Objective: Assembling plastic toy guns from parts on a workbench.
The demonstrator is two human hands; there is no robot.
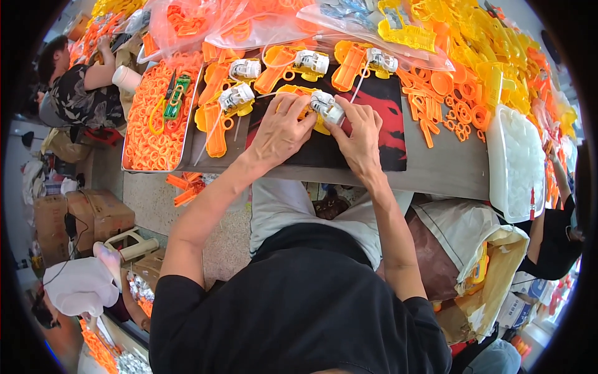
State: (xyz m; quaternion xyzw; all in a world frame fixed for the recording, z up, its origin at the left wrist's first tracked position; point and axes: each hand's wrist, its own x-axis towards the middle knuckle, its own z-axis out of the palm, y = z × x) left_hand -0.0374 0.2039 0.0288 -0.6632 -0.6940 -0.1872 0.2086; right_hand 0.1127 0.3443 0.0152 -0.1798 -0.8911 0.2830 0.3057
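In front of me on the table lies a toy gun (pixel 326 107), an orange and yellow shell with a white and grey mechanism at one end. My left hand (pixel 283 129) curls its fingers over the shell and hides much of it. With thumb and fingers, my right hand (pixel 359 132) grips the white mechanism's right side. Similar toy guns surround it: one by my left wrist (pixel 215 128), one beyond my left hand (pixel 274 73), and another at the far right (pixel 350 67). Thin white strips stick out from some of them.
At left stands a tray (pixel 124 163) of small orange rings, with green-handled snips (pixel 177 100) on top. Right of the dark red-patterned mat (pixel 392 159) are loose orange parts (pixel 461 115) and a white tub (pixel 498 181). Yellow shells (pixel 479 43) pile behind. People work on both sides.
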